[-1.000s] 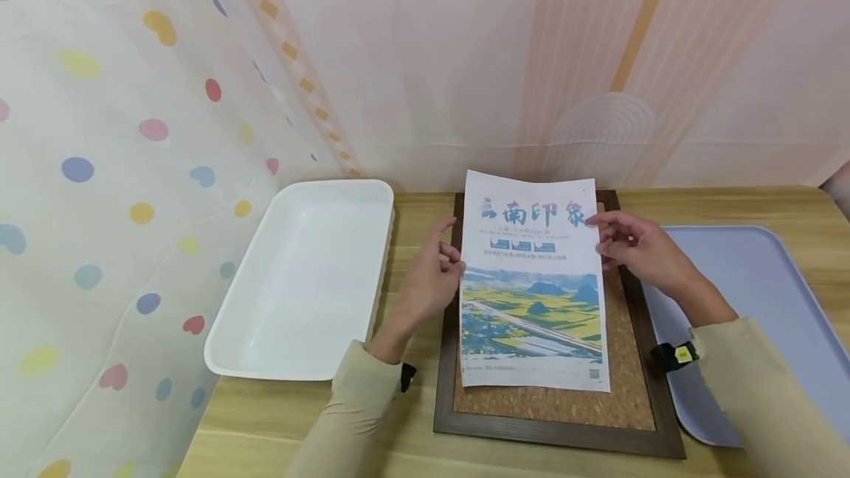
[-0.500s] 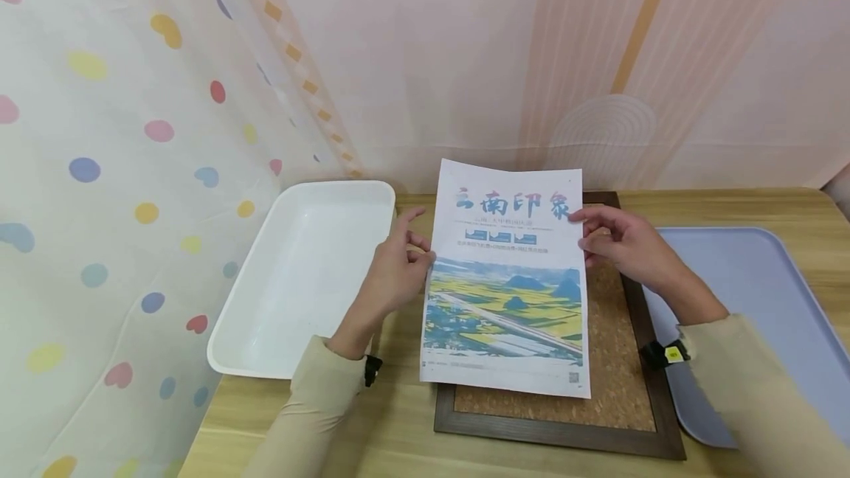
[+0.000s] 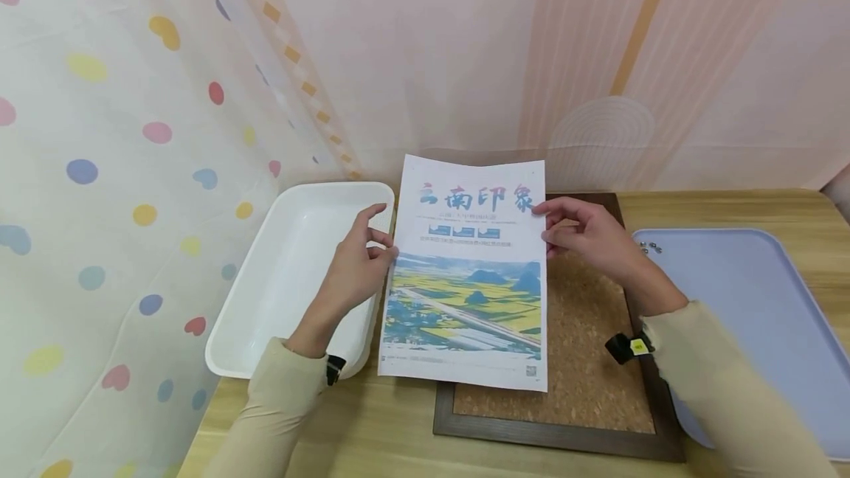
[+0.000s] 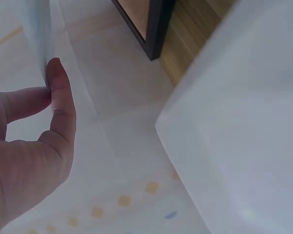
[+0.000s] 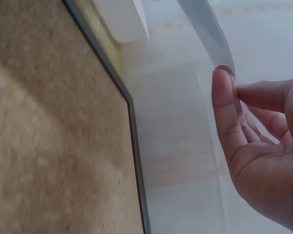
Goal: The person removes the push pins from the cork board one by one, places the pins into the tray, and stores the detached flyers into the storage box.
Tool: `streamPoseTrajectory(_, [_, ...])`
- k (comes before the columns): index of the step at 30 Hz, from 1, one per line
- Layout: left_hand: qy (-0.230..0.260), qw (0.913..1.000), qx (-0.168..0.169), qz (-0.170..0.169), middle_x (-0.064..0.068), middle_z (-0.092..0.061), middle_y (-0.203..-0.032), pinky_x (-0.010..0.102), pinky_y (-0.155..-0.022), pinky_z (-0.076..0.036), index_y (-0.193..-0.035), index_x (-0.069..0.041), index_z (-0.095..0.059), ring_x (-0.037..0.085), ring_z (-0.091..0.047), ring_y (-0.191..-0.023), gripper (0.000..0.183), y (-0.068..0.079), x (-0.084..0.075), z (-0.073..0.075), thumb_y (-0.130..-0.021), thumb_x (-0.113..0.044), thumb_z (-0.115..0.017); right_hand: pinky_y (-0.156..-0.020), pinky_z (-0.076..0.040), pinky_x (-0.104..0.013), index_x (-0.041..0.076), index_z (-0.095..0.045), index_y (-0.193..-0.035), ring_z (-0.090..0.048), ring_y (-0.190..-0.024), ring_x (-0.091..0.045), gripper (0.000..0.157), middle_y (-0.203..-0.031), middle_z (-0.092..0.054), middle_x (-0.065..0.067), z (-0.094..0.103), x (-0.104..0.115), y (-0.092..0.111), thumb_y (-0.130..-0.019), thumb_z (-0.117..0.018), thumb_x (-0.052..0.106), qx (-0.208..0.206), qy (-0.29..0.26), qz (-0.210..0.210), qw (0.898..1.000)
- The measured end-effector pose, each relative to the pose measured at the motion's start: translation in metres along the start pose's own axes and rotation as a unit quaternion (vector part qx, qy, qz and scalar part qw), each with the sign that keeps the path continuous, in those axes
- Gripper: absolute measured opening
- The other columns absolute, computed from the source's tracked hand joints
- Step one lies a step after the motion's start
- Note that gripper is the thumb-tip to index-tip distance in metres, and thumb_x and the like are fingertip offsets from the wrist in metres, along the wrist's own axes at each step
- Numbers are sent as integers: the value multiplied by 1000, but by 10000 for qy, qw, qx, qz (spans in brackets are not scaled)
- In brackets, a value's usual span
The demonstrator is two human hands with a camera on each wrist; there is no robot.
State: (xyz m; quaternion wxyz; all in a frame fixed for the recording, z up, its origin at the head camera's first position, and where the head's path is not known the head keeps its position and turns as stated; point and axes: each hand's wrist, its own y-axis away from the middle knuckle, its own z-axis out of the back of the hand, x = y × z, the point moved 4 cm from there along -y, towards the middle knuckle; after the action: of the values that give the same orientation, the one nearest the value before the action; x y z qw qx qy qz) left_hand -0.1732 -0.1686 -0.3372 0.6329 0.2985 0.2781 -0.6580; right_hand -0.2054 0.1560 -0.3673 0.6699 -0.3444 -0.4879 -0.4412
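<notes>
Between my two hands, in the head view, hangs a printed paper poster with a landscape picture and large coloured characters. Its left edge is pinched between the thumb and a finger of my left hand. My right hand pinches the opposite edge near the upper part. Both wrist views show the sheet edge-on, caught at the fingertips of the left hand and the right hand. Beneath and to the right of the sheet lies a cork board with a dark wooden frame, its upper left part hidden by the paper.
A deep white tray stands on the wooden table at the left, partly behind my left hand. At the right lies a flat blue-grey tray with several small shiny pieces near its upper left corner. A patterned cloth backdrop rises behind.
Both hands have moved left, carrying the poster from over the cork board toward the white tray. More of the board shows, and the small pieces on the blue-grey tray have come into sight.
</notes>
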Motion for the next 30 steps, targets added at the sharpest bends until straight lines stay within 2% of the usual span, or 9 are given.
streamPoseTrajectory(5, [-59,9998,-146,150,11,-58,-110,33,-75,-50,-156,-19,-27,25,-62,-91,65,1,11,14,-99,-9,-56,-73,-58,-28,0,-58,-132,-67,-81,-27,33,-106,-51,-18,-15,9,-10,-98,-57,0,19,-148,-14,9999])
streamPoseTrajectory(11, [-90,9989,-361,277,13,-53,-115,33,-78,-48,-157,-19,-24,26,-59,-95,63,4,25,31,-101,-9,-51,-73,-59,-30,0,-59,-130,-67,-79,-27,32,-105,-52,-17,-34,20,-24,-98,-57,0,69,-371,7,9993])
streamPoseTrajectory(18, [-186,9978,-418,476,14,-50,-117,35,-79,-47,-158,-20,-21,29,-57,-99,63,11,38,48,-102,-9,-47,-73,-59,-36,3,-59,-130,-66,-77,-26,33,-105,-52,-16,-58,32,-37,-98,-56,-3,166,-694,-7,9975])
streamPoseTrajectory(26, [-294,9966,-497,595,18,-48,-119,36,-81,-51,-159,-19,-17,34,-58,-103,64,15,50,71,-103,-10,-46,-71,-59,-33,3,-60,-128,-67,-77,-29,33,-104,-52,-16,-81,45,-49,-96,-55,-5,252,-979,87,9948])
streamPoseTrajectory(30, [-301,9962,-557,605,19,-48,-121,32,-79,-51,-159,-17,-16,35,-57,-105,63,15,54,83,-103,-11,-45,-75,-60,-37,4,-61,-127,-68,-77,-27,31,-102,-52,-15,-93,48,-53,-97,-56,-4,240,-1029,42,9944])
